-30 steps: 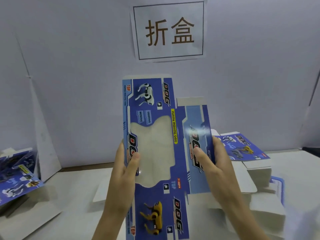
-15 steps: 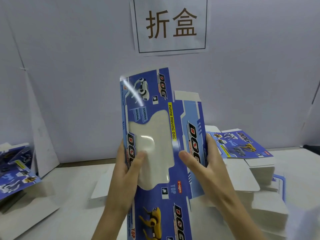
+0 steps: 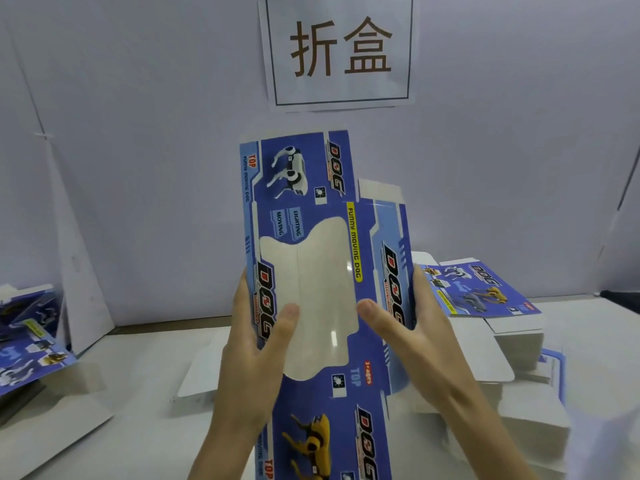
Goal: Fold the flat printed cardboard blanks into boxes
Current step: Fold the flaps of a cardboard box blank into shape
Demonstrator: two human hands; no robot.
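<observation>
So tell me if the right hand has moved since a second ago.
Yes: the right hand shifted left, nearer under the wall sign, its thumb now at the blank's window edge.

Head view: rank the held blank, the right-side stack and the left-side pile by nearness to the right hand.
1. The held blank, gripped by the right hand.
2. The right-side stack, just behind it on the table.
3. The left-side pile, at the table's far left.

Lower end: blue printed cardboard blank [image 3: 304,174] runs off the bottom edge.
Behind blank: fingers of left hand [image 3: 249,368] and right hand [image 3: 426,348], largely hidden.
Left of blank: blurred blue printed sheets [image 3: 31,344], cropped.
Above blank: white paper sign [image 3: 339,91], top cropped.
</observation>
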